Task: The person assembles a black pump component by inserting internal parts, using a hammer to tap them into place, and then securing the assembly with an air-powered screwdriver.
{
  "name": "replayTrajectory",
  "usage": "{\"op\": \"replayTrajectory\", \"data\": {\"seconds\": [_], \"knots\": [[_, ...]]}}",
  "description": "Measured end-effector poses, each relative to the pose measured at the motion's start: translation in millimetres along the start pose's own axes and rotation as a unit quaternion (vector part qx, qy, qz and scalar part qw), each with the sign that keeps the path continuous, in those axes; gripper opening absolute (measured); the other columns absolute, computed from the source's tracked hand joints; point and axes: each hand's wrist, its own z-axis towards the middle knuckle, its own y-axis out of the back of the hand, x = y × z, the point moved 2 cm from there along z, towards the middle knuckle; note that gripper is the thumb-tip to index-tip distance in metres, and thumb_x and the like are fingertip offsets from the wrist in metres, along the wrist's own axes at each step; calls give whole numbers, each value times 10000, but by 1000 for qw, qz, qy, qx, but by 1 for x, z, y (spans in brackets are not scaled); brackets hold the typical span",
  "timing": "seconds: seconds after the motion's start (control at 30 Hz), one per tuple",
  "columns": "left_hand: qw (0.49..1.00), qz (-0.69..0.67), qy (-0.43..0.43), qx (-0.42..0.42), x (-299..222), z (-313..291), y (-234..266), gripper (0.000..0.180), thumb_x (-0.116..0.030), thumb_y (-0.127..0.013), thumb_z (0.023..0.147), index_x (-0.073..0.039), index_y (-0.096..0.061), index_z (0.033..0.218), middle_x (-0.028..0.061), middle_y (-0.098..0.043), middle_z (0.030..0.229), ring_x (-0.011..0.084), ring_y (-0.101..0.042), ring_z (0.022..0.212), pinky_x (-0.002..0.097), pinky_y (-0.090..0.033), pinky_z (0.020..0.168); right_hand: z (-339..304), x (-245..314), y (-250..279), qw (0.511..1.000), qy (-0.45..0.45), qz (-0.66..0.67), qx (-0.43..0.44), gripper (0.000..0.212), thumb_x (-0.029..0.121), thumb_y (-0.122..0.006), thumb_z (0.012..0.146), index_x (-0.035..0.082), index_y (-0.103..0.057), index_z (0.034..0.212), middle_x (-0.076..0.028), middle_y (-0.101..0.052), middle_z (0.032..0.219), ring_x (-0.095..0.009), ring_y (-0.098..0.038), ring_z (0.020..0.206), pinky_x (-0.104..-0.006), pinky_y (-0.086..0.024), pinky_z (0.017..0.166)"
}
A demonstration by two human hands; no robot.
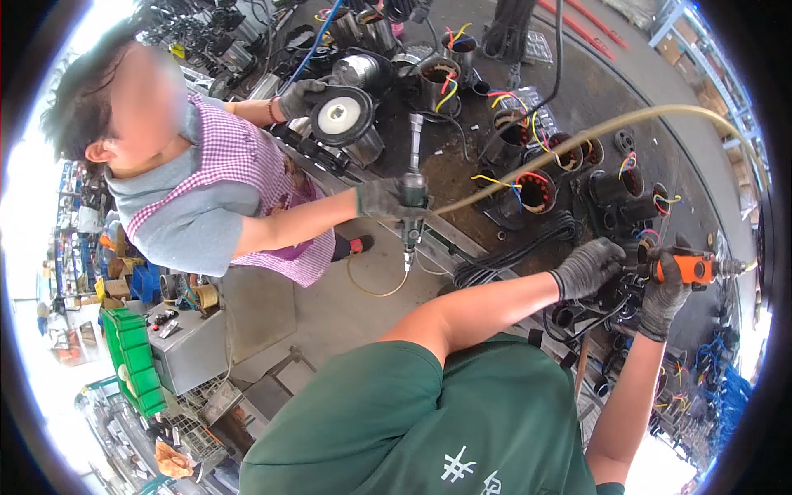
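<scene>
My right hand, in a dark grey knit glove, is wrapped round an orange power screwdriver. The tool lies nearly level over the bench at the right, its front end pointing left toward my left hand. My left hand, gloved alike, has its fingers curled together beside a black motor housing. What those fingers pinch, if anything, is hidden. Dark cylindrical motor housings with coloured wires, such as one housing, stand just beyond my hands. A coiled black cable lies left of my left hand.
A co-worker in a checked apron stands at the left, one gloved hand holding a dark green power tool, the other on a round motor part. A tan hose arches over the bench. Green crates stand lower left.
</scene>
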Motion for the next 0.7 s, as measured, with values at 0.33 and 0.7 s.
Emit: {"op": "replayTrajectory", "data": {"seconds": [0.33, 0.7], "knots": [[990, 86, -86, 78, -44, 24, -1, 195, -18, -746, 817, -79, -716, 999, 147, -653, 938, 369, -654, 910, 418, -538, 803, 1, 11, 1, 998, 7, 38, 42, 524, 77, -747, 839, -14, -563, 1321, -93, -676, 978, -233, -675, 884, -406, -557, 889], [938, 192, -273, 89, -139, 3, -20, 167, -127, -766, 833, -136, -708, 989, 101, -649, 984, 313, -644, 977, 412, -554, 764, -48, 120, 11, 992, -10, 36, 118, 459, 99, -772, 811, -3, -623, 1234, -64, -673, 1030, -172, -660, 928, -289, -537, 826]]}}
